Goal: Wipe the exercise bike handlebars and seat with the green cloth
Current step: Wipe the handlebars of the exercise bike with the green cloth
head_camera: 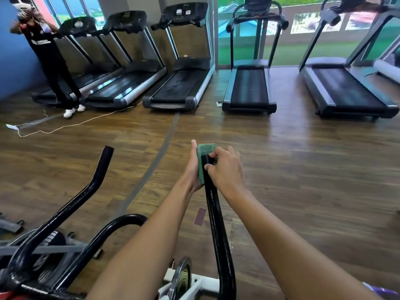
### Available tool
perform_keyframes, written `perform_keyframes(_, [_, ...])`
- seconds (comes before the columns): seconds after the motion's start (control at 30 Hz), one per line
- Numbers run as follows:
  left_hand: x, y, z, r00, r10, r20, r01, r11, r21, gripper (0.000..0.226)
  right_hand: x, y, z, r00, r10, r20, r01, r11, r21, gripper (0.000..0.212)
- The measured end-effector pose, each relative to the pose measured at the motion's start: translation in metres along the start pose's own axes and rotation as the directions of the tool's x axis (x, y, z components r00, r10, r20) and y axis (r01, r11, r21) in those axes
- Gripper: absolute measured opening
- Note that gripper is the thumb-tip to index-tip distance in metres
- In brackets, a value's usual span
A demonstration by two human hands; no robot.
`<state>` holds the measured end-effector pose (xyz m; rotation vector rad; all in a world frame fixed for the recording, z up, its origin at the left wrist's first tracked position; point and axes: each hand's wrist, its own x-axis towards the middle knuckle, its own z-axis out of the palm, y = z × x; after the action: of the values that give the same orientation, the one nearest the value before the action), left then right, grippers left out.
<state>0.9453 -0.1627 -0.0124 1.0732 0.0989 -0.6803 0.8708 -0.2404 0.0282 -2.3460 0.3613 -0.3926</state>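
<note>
I have the green cloth (203, 163) wrapped over the far tip of the right-hand bar of the black handlebars (216, 217), and both my hands meet there. My left hand (192, 169) lies along the left side of the bar with its fingers nearly straight, the palm pressing the cloth flat against the bar; that grip is open, pressing rather than clasping. My right hand (227, 169) comes in from the other side, its fingers curled and its grip closed on the cloth's edge at the bar end. The other handlebar horn (101, 167) rises free to the left, well apart from my hands. Below my forearms a flywheel (180, 278) sits in a white frame. Across the wooden floor (303, 169) stands a row of treadmills (179, 87) before the windows, and a person in black (52, 68) stands at the leftmost one.
</note>
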Motion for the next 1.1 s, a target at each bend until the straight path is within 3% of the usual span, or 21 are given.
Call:
perform_keyframes(0.27, [-0.021, -0.048, -0.009, 0.988, -0.146, -0.045, 0.140, 0.985, -0.101, 0.092, 0.003, 0.001, -0.008, 0.999, 0.030, 0.012, -0.030, 0.999, -0.033, 0.026])
perform_keyframes(0.4, [-0.014, -0.027, -0.006, 0.997, -0.073, -0.014, 0.071, 0.993, -0.098, 0.087, 0.002, 0.001, -0.008, 0.999, 0.031, 0.007, -0.031, 0.999, -0.034, 0.025])
perform_keyframes(0.5, [-0.009, -0.013, 0.003, 0.995, -0.073, -0.071, 0.068, 0.995, -0.069, 0.093, 0.003, 0.001, -0.009, 0.999, 0.051, 0.008, -0.051, 0.998, -0.047, 0.026])
perform_keyframes(0.87, [-0.081, -0.094, 0.004, 0.914, -0.391, -0.106, 0.346, 0.890, -0.295, 0.087, -0.003, 0.003, -0.001, 0.996, 0.089, 0.016, -0.090, 0.995, 0.049, 0.022])
perform_keyframes(0.93, [-0.097, -0.104, 0.002, 0.892, -0.447, -0.061, 0.416, 0.867, -0.273, 0.083, -0.004, 0.002, -0.001, 0.995, 0.097, 0.013, -0.098, 0.993, 0.060, 0.021])
perform_keyframes(1.1, [-0.142, -0.116, 0.002, 0.800, -0.600, 0.007, 0.600, 0.800, 0.010, 0.048, -0.006, 0.001, -0.002, 0.992, 0.125, 0.033, -0.127, 0.988, 0.088, 0.020])
